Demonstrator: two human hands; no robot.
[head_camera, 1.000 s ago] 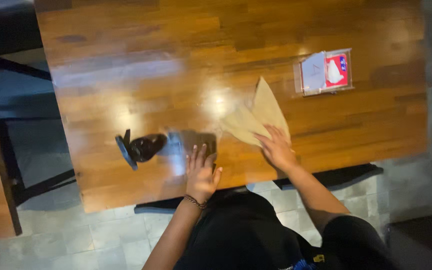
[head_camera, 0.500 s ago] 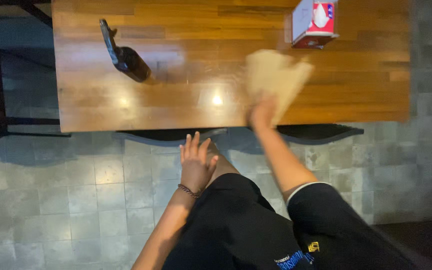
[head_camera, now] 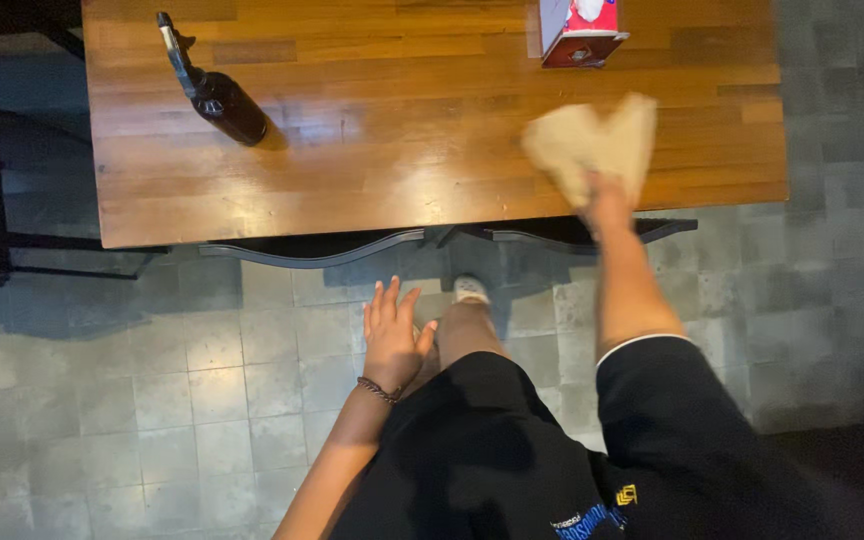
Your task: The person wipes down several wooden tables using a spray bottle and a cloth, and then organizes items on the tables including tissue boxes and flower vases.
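The right hand (head_camera: pixel 607 200) is out over the near edge of the wooden counter (head_camera: pixel 372 150), pressed down on a tan cloth (head_camera: pixel 592 145) that fans out just beyond its fingers. The picture is blurred there, so whether the fingers are flat on the cloth or bunched around a fold cannot be told; it looks like a clamp on the cloth's near corner.

The cloth looks soft and light, limp enough to crumple into two lobes, thin, and in no way fragile. It would likely slide easily on that glossy wood. A pinch at any corner, or a flat palm across its middle, should be hold enough; the near corner under the hand is the handiest spot.

The left hand (head_camera: pixel 392 340) is well back from the counter, fingers spread loosely and empty, resting by the person's bare knee above the black shorts (head_camera: pixel 472 460), a beaded bracelet (head_camera: pixel 377 390) at the wrist.

The count: one cloth. One dark spray bottle (head_camera: pixel 217 95), far off to the left of the right hand, lying tilted on the counter with its trigger head pointing away. One red and white tissue box (head_camera: pixel 580 30), just beyond the cloth at the far edge of view. One counter, on grey floor tiles (head_camera: pixel 202 380).
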